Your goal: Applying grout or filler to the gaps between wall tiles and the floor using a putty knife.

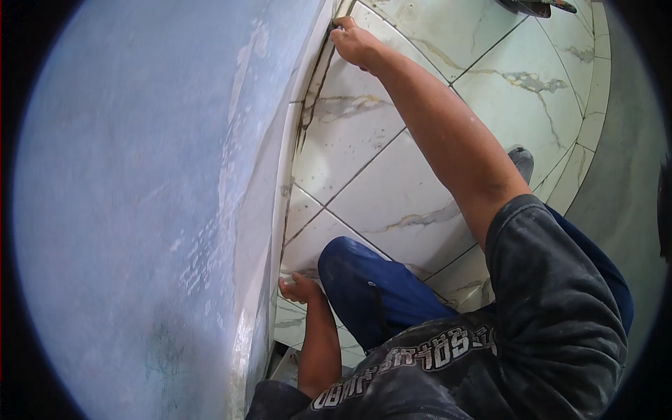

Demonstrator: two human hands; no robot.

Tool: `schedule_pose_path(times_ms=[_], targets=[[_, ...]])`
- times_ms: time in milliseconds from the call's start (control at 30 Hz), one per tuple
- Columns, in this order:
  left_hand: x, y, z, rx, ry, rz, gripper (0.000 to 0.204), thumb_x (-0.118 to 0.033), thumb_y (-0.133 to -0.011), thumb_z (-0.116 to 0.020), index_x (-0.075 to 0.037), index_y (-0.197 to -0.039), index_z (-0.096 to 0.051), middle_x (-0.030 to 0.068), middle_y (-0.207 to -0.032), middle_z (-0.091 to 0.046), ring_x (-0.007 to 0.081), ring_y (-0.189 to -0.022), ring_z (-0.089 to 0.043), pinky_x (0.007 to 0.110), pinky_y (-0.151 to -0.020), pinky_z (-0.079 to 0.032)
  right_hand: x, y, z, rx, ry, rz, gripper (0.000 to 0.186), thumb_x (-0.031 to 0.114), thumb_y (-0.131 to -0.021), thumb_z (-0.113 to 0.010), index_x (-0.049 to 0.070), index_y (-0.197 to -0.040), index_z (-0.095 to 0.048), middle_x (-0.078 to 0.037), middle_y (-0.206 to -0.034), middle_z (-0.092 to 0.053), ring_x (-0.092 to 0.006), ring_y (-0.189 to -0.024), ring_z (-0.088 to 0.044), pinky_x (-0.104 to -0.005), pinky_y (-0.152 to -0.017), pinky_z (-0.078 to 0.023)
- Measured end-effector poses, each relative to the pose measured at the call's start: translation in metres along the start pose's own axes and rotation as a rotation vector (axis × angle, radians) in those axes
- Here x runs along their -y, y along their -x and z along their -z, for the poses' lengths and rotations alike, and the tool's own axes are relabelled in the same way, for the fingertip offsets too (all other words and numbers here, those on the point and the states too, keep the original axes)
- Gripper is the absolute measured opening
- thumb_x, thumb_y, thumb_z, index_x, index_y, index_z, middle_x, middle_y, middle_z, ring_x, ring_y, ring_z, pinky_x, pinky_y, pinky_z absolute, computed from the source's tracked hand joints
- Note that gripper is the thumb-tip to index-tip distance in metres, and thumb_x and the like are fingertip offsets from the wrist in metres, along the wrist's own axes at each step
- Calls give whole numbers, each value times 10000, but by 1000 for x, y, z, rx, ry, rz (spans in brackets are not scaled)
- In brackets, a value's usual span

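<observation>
My right hand (352, 43), on my outstretched arm, is at the upper end of the narrow skirting strip (287, 154) along the wall base, its fingers curled on something small and dark that I cannot make out. A dark line of grout or dirt (306, 120) runs beside the strip just below that hand. My left hand (298, 287) is low down by my knee, fingers closed against the lower part of the strip; what they hold, if anything, is hidden.
A pale blue plastered wall (126, 175) fills the left. White marble-patterned floor tiles (392, 175) lie under my bent leg (364, 280). A dark tool or container (532, 8) sits at the top right. A tiled border (584, 133) curves along the right, with grey floor (623, 182) beyond.
</observation>
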State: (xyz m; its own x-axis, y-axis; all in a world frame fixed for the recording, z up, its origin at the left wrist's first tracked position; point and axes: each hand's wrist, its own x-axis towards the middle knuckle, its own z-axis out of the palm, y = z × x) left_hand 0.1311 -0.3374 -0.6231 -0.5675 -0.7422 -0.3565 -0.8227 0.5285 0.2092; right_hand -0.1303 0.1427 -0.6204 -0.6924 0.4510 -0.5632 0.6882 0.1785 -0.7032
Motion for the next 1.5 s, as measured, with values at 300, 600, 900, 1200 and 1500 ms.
schedule_pose_path(times_ms=[300, 600, 900, 1200, 1500], targets=[[-41, 3, -27, -262, -270, 311, 483, -319, -931, -471, -128, -1374, -487, 149, -1276, -486, 342, -1229, -506, 542, -955, -448, 6, 79, -50, 103, 103, 102, 404, 215, -978, -362, -17, -1212, -595, -309, -1429, -395, -494, -1142, -557, -466, -1053, -411], [-11, -12, -44, -437, -357, 227, 515, -362, -927, -477, -140, -1391, -485, 138, -1270, -475, 325, -1228, -490, 519, -980, -429, -8, 137, -137, 106, 72, 32, 614, 265, -939, -376, -26, -1468, -259, -356, -1160, -597, -492, -1070, -591, -522, -958, -443], [-14, -5, -45, -301, -337, 247, 613, -441, -947, -411, -130, -1469, -333, 238, -1503, -318, 385, -1375, -363, 536, -1063, -357, -33, 172, -171, 86, 53, 70, 587, 273, -941, -379, 1, -1453, -287, -346, -1096, -625, -494, -1060, -592, -529, -950, -441], [-3, -17, -51, -358, -314, 216, 632, -458, -926, -420, -140, -1466, -340, 231, -1474, -353, 409, -1368, -364, 581, -1034, -372, -37, 209, -70, 385, -766, -141, 483, 234, -923, -409, 152, -1393, -483, -27, -731, -447, -116, -580, -387, -276, -472, -310], [39, -42, -57, -468, -261, 79, 619, -506, -932, -451, -182, -1454, -375, 169, -1417, -432, 387, -1342, -404, 652, -977, -395, -14, 7, 91, -29, -992, 10, 297, 314, -944, -455, 141, -1165, -551, -65, -670, -497, -153, -482, -363, -315, -434, -288]])
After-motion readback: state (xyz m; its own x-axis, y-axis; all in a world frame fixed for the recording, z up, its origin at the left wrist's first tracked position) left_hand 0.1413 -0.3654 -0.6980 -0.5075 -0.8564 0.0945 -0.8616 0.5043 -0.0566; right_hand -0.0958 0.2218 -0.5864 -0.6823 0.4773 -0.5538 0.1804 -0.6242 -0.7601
